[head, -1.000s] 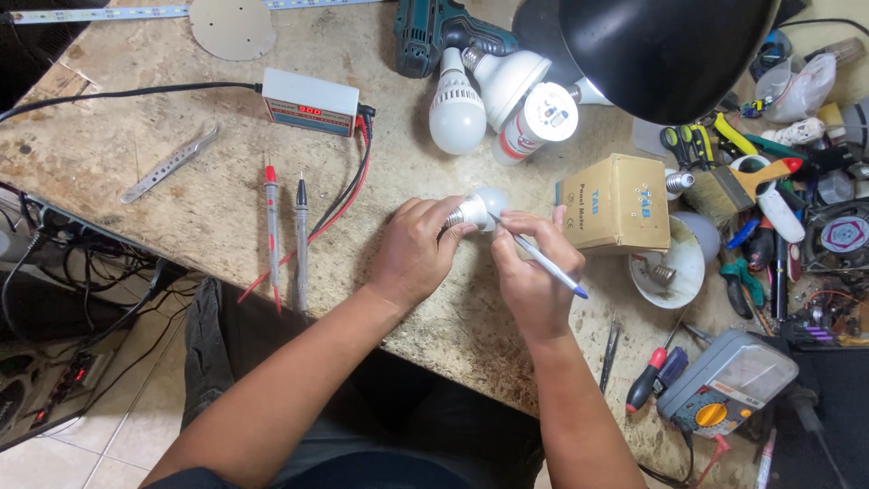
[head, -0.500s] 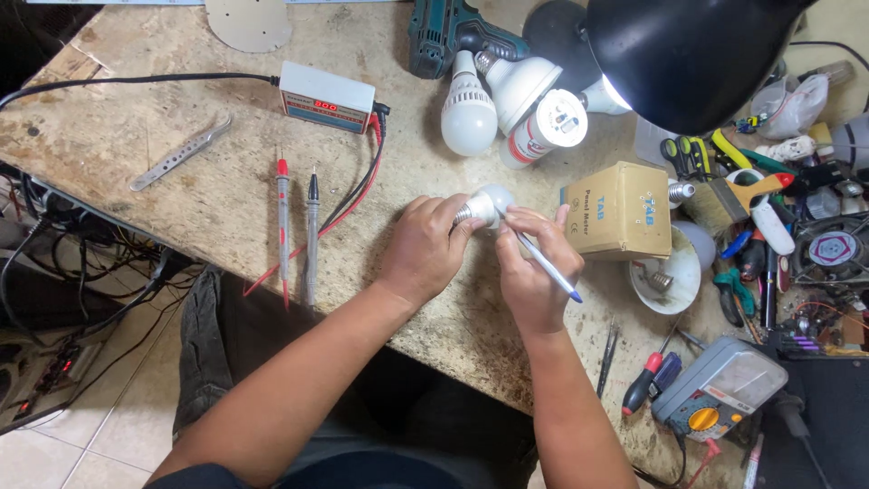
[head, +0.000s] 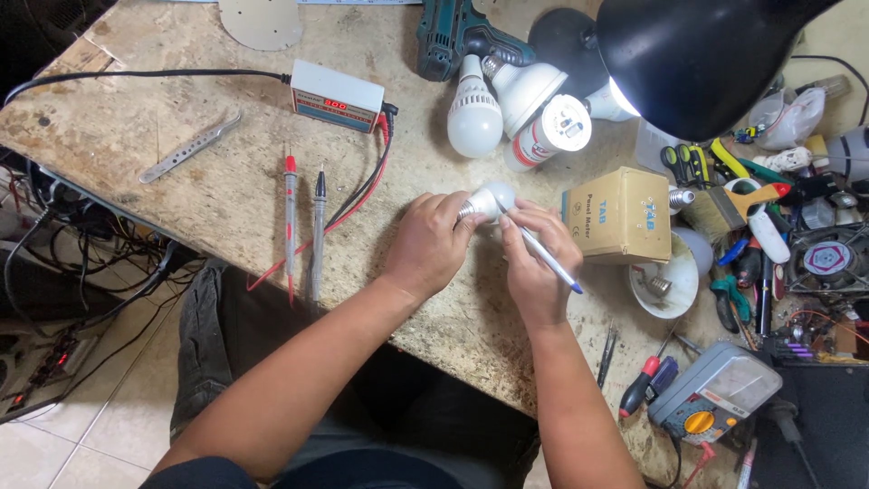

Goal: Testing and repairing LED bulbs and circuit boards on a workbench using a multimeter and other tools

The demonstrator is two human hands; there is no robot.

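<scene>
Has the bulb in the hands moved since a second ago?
No. The small bulb sits the same way left of the tan box; only the camera shifted.

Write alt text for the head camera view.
A person's left hand grips a small white bulb while the right hand works a thin blue-tipped tool against it, over a cluttered workbench with spare bulbs, test probes and a black lamp.

Landmark: the tan cardboard box on the worn stone-topped workbench. Just left of the box, the left hand and right hand meet around a small white LED bulb. Behind the box lie three larger white bulbs. Far left of it lie two probes. Right of it sits tool clutter. Before it, to the right, rests a grey multimeter.
</scene>
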